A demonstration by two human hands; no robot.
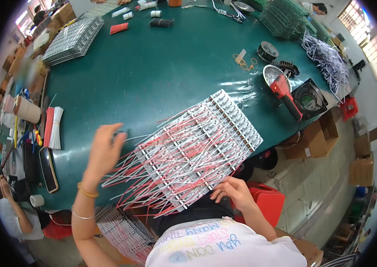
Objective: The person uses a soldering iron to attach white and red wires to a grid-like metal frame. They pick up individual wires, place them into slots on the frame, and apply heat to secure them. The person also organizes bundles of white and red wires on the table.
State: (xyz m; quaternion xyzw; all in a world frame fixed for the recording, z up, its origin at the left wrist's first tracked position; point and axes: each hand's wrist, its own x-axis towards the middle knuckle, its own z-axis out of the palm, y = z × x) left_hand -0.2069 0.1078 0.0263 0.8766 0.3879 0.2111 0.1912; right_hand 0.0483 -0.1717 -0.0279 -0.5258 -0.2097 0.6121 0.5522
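A panel of small white circuit boards (228,116) lies aslant at the table's near edge. Many thin red and white wires (124,178) are attached to it, their loose ends fanned out toward the left. My left hand (103,149) is raised beside those wire ends, thumb and fingers apart, and I see nothing held in it. At the panel's near right edge is my right hand (235,191), its loosely bent fingers apart and the fingertips against or just beside the edge. Below the table edge, a second wired panel (124,231) shows beside my left forearm.
On the green table (153,80), left, lie red and white wire bundles (55,128) and a phone (48,169). A red-and-black tool (286,95), a fan (309,99) and a tape roll (267,51) sit right. Stacked panels (74,41) stand far left. Other people sit around.
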